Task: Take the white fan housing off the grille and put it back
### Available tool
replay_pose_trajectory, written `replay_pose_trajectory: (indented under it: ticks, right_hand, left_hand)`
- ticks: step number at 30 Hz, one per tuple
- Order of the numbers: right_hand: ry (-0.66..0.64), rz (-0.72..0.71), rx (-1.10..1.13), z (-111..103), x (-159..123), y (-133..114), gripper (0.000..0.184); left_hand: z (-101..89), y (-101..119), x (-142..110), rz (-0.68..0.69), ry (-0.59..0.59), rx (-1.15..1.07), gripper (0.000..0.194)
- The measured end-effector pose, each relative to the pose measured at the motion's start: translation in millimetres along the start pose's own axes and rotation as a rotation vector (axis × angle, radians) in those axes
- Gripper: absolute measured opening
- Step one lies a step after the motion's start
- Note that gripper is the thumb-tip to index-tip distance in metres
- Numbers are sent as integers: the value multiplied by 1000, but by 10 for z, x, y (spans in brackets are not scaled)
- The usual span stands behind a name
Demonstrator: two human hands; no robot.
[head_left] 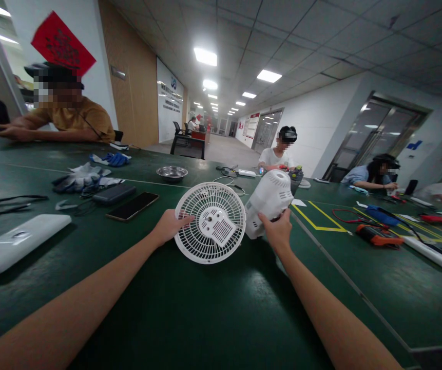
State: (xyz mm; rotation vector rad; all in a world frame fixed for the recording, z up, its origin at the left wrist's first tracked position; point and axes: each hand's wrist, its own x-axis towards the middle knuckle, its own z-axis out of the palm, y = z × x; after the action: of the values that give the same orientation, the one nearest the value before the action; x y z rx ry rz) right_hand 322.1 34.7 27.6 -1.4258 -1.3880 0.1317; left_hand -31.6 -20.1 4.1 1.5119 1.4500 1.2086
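Note:
My left hand (170, 226) grips the left edge of a round white fan grille (190, 241), thumb laid over its ribs. The grille stands tilted up, with a slotted plate at its middle. My right hand (278, 228) is closed round a white plastic fan body (270, 192), which has vent slots and a rounded top end. The body leans just right of the grille, close to its rim; I cannot tell whether they touch. The right fingertips are partly hidden behind the body.
On the green table (205, 318) lie a black phone (133, 206), a dark case (114, 194), gloves (78, 178) and a white device (20, 241) at left. A metal bowl (172, 172) sits farther back. An orange multimeter (379, 236) is at right. Other people sit around the table.

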Motion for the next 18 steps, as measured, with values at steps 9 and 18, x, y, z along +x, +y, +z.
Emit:
replay_pose_trajectory:
  ticks: [9, 18]
  right_hand:
    - [52, 52, 1, -86, 64, 48, 62]
    - [-181, 17, -217, 28, -17, -6, 67]
  left_hand:
    - [1, -37, 33, 6, 7, 13, 39]
    - [12, 57, -25, -9, 14, 11, 36]
